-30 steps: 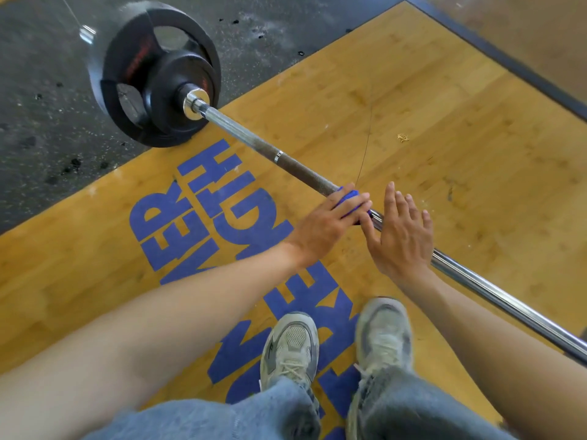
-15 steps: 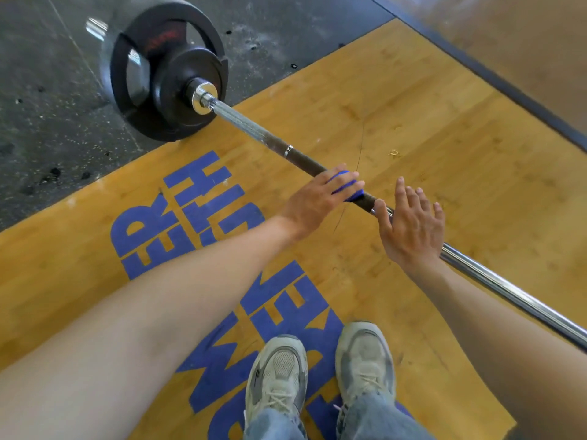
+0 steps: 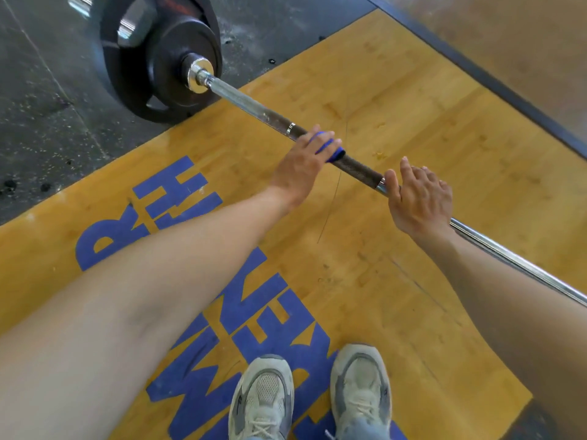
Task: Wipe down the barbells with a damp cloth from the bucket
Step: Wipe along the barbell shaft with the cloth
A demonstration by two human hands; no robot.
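The barbell (image 3: 359,171) lay diagonally across the wooden platform (image 3: 413,100), its plates (image 3: 158,55) at far left on black rubber flooring (image 3: 38,100), the shaft running off near right. The left hand (image 3: 300,166) pressed a blue cloth (image 3: 330,150) onto the dark knurled section, fingers laid fairly straight over the cloth and bar, not visibly wrapped round; whether the thumb hooked underneath could not be told. The right hand (image 3: 419,198) rested just right of the knurling on the smooth chrome, fingers extended and loose, gripping nothing, seemingly steadying the bar. No bucket was in view. Judgement: the wipe was under way along the left half of the shaft. To do it well, the cloth likely needed wrapping fully round the bar, since knurling traps grime underneath, with firm strokes towards the collar (image 3: 198,74) while the right hand stopped the bar rolling towards the shoes (image 3: 314,398).
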